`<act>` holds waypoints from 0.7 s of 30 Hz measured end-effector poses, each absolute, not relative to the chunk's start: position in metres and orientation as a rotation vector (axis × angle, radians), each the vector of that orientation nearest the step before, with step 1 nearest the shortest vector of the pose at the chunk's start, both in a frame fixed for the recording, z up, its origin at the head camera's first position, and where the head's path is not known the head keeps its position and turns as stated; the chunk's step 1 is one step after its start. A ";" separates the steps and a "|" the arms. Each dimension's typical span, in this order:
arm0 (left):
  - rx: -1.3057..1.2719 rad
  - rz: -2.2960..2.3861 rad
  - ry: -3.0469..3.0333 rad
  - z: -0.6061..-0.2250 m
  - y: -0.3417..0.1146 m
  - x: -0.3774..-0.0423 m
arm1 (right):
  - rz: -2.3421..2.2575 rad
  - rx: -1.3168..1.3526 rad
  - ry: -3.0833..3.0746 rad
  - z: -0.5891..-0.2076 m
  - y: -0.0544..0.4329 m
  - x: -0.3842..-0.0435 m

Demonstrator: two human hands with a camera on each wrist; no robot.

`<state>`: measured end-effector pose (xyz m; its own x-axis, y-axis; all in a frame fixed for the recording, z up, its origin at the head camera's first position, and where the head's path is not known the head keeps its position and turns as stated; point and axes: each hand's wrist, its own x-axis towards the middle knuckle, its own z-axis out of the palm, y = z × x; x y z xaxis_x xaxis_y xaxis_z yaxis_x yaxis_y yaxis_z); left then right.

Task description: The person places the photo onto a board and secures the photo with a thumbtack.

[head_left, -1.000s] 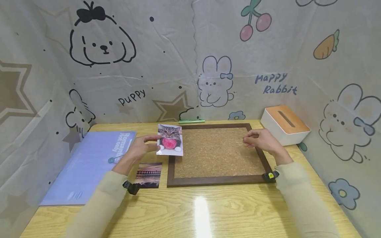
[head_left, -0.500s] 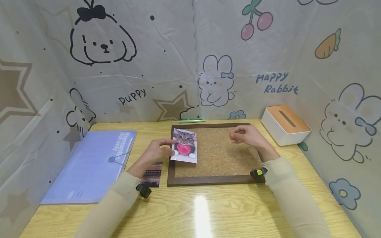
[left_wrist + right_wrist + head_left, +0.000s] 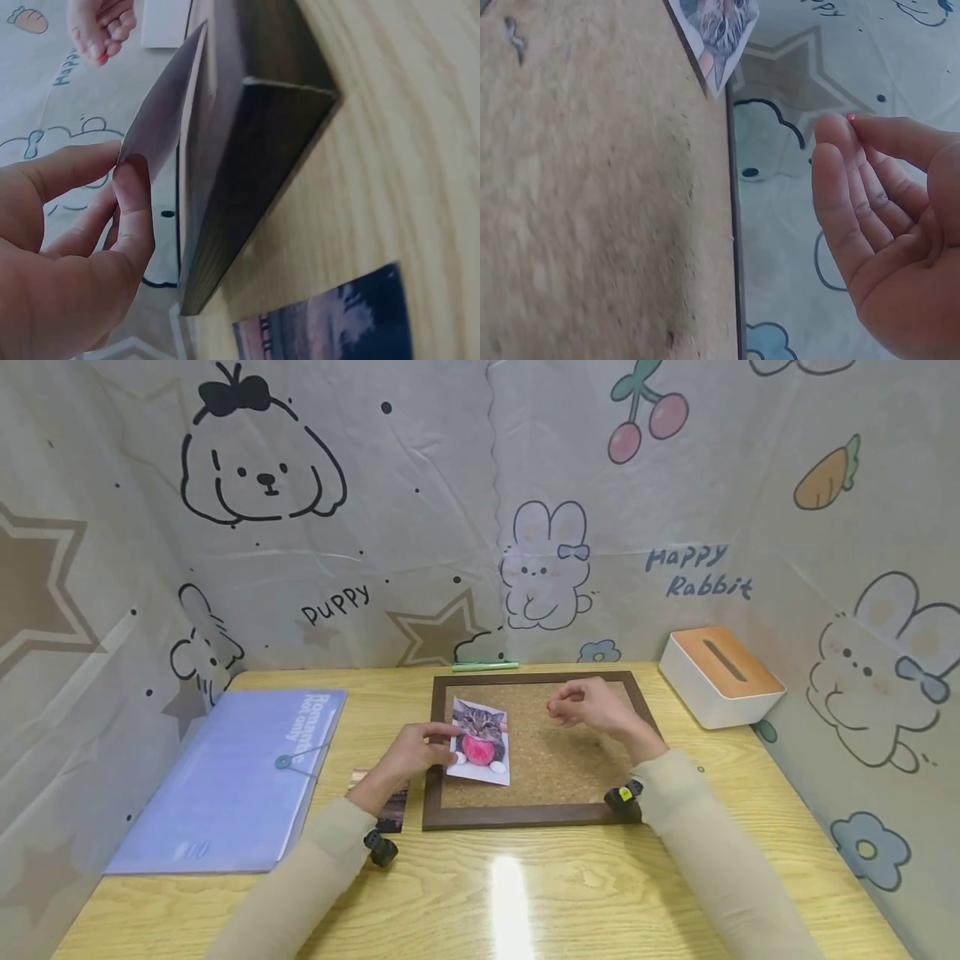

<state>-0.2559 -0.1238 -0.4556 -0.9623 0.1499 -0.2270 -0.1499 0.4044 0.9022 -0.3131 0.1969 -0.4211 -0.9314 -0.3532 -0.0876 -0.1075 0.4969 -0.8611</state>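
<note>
Head view: left hand [image 3: 408,750] pinches the cat photo [image 3: 481,750]; right hand [image 3: 596,706], to its right, pinches a red speck [image 3: 850,117].

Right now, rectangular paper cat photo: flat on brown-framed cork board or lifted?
Lifted, pinched edge at least: left wrist view shows gap between photo and board.

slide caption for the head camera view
Left hand holds a cat photo over a framed corkboard while the right hand pinches a small red object.
</note>
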 end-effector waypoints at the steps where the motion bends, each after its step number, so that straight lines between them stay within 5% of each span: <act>1: 0.001 1.573 2.392 -0.457 -0.122 -0.256 | -1.398 -0.386 2.491 -0.423 0.195 -0.315; 21: 0.202 1.288 2.636 -0.467 -0.105 -0.254 | -1.231 -0.304 2.436 -0.440 0.140 -0.332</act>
<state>-0.2538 -0.1050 -0.4671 -0.9705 0.2094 -0.1193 0.0345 0.6107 0.7911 -0.3321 0.1396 -0.4401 -0.8991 -0.3617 -0.2467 -0.0160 0.5903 -0.8070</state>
